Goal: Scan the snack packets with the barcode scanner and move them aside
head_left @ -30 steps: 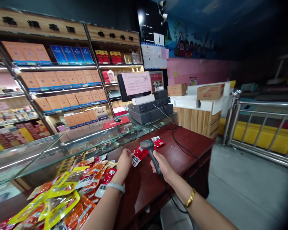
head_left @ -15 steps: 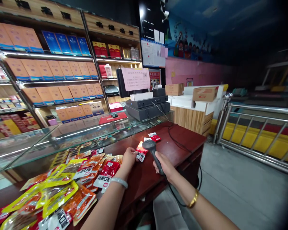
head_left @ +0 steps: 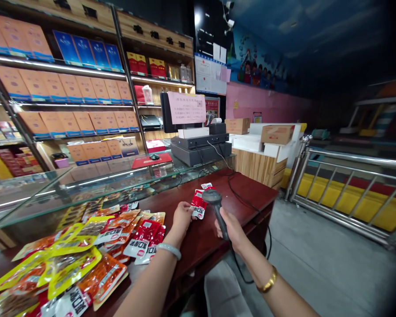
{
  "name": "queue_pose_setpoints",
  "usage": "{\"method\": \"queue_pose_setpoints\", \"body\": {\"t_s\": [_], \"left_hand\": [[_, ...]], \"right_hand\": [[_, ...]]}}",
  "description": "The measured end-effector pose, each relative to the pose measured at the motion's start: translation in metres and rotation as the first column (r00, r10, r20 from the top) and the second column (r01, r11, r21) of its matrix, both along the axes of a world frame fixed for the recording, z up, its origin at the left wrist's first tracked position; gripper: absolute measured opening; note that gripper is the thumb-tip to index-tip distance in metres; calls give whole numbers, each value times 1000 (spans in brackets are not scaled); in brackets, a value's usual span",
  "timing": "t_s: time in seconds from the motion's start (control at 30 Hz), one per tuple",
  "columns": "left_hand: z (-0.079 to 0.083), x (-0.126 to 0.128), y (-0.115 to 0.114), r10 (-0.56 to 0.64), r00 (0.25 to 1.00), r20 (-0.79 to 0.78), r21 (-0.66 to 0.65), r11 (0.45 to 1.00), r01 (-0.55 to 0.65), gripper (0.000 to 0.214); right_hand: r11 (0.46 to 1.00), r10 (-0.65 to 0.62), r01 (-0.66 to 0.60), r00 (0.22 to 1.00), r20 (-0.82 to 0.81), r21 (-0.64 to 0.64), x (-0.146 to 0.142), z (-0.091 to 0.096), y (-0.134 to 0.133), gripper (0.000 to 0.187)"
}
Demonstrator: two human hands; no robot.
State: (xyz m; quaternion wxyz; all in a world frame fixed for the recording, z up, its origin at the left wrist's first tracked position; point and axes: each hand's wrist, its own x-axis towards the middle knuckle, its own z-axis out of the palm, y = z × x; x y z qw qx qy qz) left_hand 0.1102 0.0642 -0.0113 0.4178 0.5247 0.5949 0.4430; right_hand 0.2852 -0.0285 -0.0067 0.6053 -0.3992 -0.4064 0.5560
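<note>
My left hand [head_left: 181,216] pinches a small red snack packet [head_left: 198,204] and holds it just above the dark red wooden counter [head_left: 251,193]. My right hand [head_left: 231,226] is wrapped round the handle of a black barcode scanner [head_left: 215,203], whose head points at the packet from close by. The scanner's black cable [head_left: 247,200] trails across the counter and off its edge. Another small red-and-white packet [head_left: 207,186] lies flat a little beyond. A heap of yellow, orange and red snack packets [head_left: 86,255] covers the counter to the left of my left arm.
A glass display case [head_left: 95,185] runs along the counter's far side, with a black cash register and monitor [head_left: 198,141] at its end. Shelves of boxed goods [head_left: 69,92] fill the left wall. Cardboard boxes [head_left: 277,133] and a steel railing [head_left: 350,176] stand at right.
The view has drifted slightly. My left hand has raised the red packet toward the scanner head, and my right hand has shifted a little right with the scanner.
</note>
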Motion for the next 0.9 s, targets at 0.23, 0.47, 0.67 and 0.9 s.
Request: {"method": "queue_pose_setpoints", "body": {"t_s": [0.23, 0.47, 0.67, 0.9], "left_hand": [[9, 26, -2, -23, 998, -67, 4, 1000, 23, 17], [35, -12, -48, -13, 879, -476, 191, 975, 117, 50], [42, -104, -122, 272, 284, -919, 250, 962, -114, 46], [36, -137, -140, 248, 141, -958, 213, 951, -225, 52]], "right_hand": [[1000, 18, -19, 999, 36, 7, -4, -3, -11, 56], [997, 65, -62, 996, 59, -44, -9, 0, -21, 52], [973, 227, -221, 968, 104, -69, -41, 2, -37, 53], [915, 403, -395, 904, 141, -86, -83, 7, -58, 63]]}}
